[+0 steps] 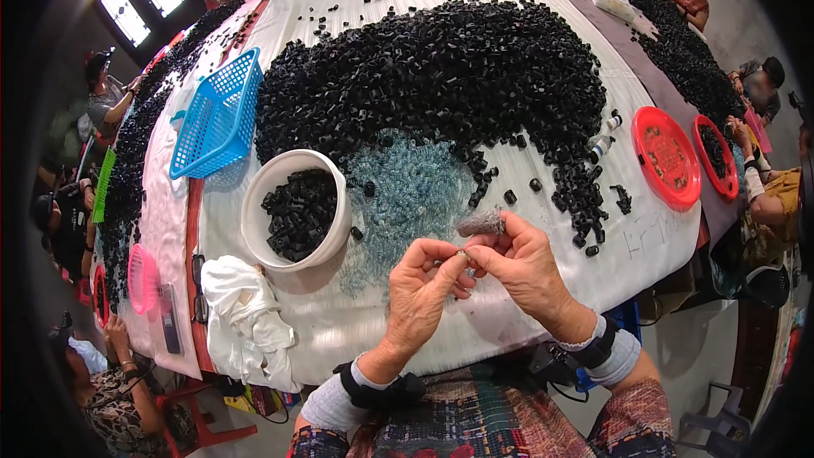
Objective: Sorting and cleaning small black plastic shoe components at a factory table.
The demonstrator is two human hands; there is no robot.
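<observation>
My left hand [421, 293] and my right hand [532, 270] meet over the near part of the white-covered table. Fingertips of both are pinched together around something too small to make out. A grey, rough-textured piece [482, 222] shows at the right hand's index finger; whether it is worn or held, I cannot tell. Just beyond the hands spreads a heap of small translucent bluish pieces [403, 182]. Behind that rises a large pile of small black cylindrical pieces [424, 76]. To the left of my hands stands a white tub [339, 233] partly filled with black pieces.
A blue perforated basket [219, 114] sits at the left, with a crumpled white cloth [246, 314] nearer me. At the right lies a red round tray [666, 157], beside small bottles [601, 148]. Other people work along neighbouring tables on both sides. A phone [170, 319] lies far left.
</observation>
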